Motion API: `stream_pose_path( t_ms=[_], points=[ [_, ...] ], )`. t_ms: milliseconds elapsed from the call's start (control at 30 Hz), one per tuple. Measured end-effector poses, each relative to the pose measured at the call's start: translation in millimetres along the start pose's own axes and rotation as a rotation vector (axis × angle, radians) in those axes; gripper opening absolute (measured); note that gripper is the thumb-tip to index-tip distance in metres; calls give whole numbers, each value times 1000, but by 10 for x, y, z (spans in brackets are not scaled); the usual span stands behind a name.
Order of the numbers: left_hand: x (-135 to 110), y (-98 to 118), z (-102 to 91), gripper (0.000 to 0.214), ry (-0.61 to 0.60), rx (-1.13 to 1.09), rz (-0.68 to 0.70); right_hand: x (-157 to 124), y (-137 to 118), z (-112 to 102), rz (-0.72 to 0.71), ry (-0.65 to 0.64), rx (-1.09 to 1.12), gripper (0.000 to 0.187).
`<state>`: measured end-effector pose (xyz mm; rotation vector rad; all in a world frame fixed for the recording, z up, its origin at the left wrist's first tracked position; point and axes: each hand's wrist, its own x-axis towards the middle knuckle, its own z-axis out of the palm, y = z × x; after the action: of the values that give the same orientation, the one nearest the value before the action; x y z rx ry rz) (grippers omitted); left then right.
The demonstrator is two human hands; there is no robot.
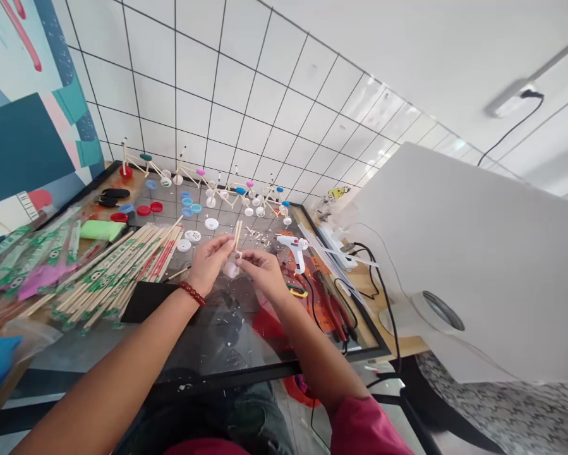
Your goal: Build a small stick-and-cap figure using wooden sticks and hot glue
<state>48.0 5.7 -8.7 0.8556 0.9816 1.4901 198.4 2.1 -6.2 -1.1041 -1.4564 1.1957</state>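
My left hand (210, 263), with a red bead bracelet on its wrist, pinches a pair of short pale wooden sticks (238, 232) that point upward. My right hand (263, 272) is closed at the lower end of the same sticks, thumb and finger pressed together. Just under the fingertips is a whitish round thing (231, 270), partly hidden; whether it is joined to the sticks I cannot tell. White bottle caps (211, 224) lie beyond my hands. To the right, a white hot glue gun (294, 251) rests on the glass tabletop.
Small bicycle-like models of sticks and caps (241, 191) line the back by the gridded wall. Wrapped chopsticks (117, 272) are heaped left, near a green packet (100, 230). Red-handled pliers (333, 309), cables and a power strip (337, 248) lie right, beside a white panel (477, 253).
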Motion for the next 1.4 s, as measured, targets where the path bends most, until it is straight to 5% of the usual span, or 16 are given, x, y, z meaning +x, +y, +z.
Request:
stream_pose_path(
  t_ms=[167, 333, 433, 733, 967, 1233, 1400],
  points=[
    [-41, 133, 31, 45, -1, -43, -113, -37, 13, -45, 9, -81, 39, 42],
    [-52, 118, 13, 30, -74, -7, -323, 45, -2, -241, -4, 54, 3, 48],
    [-82, 87, 25, 28, -159, 25, -424, 104, 40, -311, 31, 26, 35, 52],
    [-111, 39, 49, 25, -220, 136, -382, 76, 31, -292, -65, 19, 33, 49],
    [-52, 48, 47, 24, -6, 45, -270, 219, 159, -448, -214, 328, 127, 48],
    [90, 120, -57, 19, 222, -129, -199, 258, -27, -725, -341, 527, 206, 36],
    [112, 208, -83, 20, 260, -237, -169, 172, -54, -627, -228, 381, 178, 35]
  ],
)
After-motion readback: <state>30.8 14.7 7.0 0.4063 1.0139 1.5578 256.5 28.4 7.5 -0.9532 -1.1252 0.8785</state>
